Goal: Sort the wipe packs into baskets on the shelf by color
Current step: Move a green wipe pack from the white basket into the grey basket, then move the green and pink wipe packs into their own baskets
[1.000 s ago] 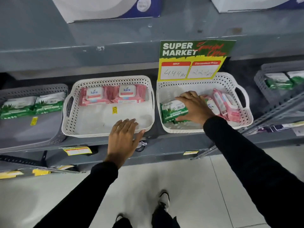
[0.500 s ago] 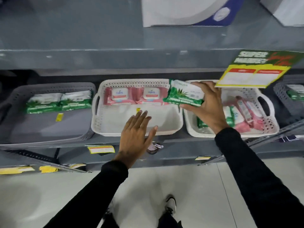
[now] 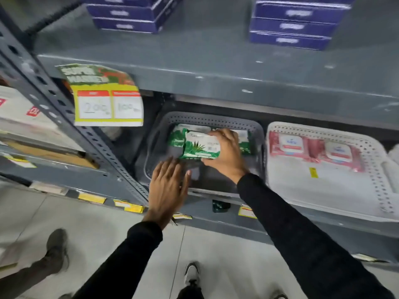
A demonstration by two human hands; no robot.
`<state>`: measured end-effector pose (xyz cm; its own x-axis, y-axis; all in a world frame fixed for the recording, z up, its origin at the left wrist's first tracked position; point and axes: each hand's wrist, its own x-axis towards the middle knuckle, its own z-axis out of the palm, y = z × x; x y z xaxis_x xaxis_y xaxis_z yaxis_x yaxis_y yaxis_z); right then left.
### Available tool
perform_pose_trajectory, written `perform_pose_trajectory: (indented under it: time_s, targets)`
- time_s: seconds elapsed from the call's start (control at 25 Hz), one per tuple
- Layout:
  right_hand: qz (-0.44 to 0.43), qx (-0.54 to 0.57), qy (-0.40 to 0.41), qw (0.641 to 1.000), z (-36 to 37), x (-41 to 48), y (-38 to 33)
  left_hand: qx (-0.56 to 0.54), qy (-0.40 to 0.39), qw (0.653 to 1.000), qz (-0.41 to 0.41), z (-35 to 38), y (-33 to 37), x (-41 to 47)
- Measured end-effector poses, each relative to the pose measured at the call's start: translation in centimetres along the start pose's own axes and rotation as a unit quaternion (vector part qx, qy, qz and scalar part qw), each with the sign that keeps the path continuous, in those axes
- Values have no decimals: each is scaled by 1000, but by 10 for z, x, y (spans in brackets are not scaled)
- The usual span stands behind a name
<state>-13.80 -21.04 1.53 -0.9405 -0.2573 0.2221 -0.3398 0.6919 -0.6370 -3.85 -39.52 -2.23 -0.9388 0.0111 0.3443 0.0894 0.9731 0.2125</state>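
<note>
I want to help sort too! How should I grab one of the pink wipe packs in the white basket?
Probably by its long edges, from above and the front. The pink wipe packs lie flat at the back of the white basket, lids up, side by side. The space in front of them leaves room to reach in.

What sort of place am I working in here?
Most likely a supermarket aisle. A promotional price sign reading "Super Market" hangs from the metal shelving, stacked blue boxes sit above, and yellow shelf-edge price tags line the rack where the grey basket sits.
</note>
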Motion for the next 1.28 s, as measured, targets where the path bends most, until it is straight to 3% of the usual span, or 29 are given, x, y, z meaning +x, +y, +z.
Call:
perform_pose_trajectory:
  time_s: [0.2, 0.44, 0.56, 0.72, 0.96, 1.12, 1.28]
  targets:
    - [-42, -88, -41, 994, 70, 27, -18, 28, 27, 999, 6, -2, -13, -5]
    - [-29, -130, -33, 991, 61, 21, -16, -9, 19, 1000, -9, -4, -7, 0]
    - [-2, -90, 9, 996, 5, 6, 8, -44, 9, 999, 13, -9, 26, 11]
    - [21, -77, 64, 995, -94, -37, 65, -118, -2, 988, 103, 0, 104, 28]
    - [162, -88, 151, 971, -272, -158, 183, -191, -46, 951, 238, 31, 270, 18]
    - [240, -139, 99, 956, -352, -222, 257, -186, -56, 943, 269, 49, 354, 1]
    - [266, -217, -34, 939, -388, -256, 322, -161, -60, 946, 274, 76, 426, -15]
